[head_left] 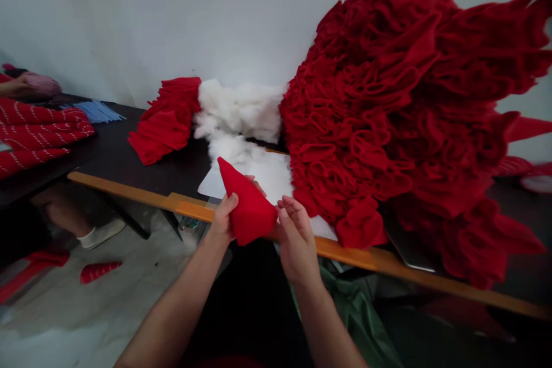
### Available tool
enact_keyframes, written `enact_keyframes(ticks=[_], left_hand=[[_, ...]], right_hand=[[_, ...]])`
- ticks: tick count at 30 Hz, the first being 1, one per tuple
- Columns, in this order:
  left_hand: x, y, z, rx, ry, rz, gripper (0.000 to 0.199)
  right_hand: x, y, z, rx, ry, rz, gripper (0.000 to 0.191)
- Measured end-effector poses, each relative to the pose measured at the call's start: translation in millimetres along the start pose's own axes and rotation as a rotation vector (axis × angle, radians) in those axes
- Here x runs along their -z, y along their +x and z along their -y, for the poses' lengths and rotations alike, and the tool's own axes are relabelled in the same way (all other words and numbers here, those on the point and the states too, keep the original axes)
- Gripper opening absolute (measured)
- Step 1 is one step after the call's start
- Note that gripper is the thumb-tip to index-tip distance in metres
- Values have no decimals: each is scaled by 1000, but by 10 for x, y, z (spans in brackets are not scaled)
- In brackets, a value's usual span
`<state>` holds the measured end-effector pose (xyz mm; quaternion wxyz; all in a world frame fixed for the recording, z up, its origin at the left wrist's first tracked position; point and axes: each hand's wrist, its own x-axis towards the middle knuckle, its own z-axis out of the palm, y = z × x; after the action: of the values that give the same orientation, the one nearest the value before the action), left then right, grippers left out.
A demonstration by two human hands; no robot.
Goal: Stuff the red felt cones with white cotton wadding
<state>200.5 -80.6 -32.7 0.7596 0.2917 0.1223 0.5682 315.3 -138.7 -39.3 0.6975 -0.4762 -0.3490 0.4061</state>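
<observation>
The left hand (pixel 225 217) pinches the red cone (pixel 250 207), seemingly steadying it for the right hand (pixel 299 244), whose bent fingers' grip I can't tell.

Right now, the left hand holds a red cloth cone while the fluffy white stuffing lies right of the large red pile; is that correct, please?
Not quite: the head view shows the fluffy white stuffing left of the large red pile, not right of it. The left hand does hold the red cloth cone.
</observation>
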Motion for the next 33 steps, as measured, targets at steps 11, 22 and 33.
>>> enact_keyframes(ticks=[11, 22, 33], left_hand=[[-259, -92, 414, 42, 176, 4, 53], [-816, -441, 1052, 646, 641, 396, 35], [-45, -535, 931, 573, 1451, 821, 35]], right_hand=[[62, -264, 26, -362, 573, 22, 49], [1627, -1283, -341, -400, 576, -357, 39], [3070, -2652, -1022, -252, -42, -850, 40]])
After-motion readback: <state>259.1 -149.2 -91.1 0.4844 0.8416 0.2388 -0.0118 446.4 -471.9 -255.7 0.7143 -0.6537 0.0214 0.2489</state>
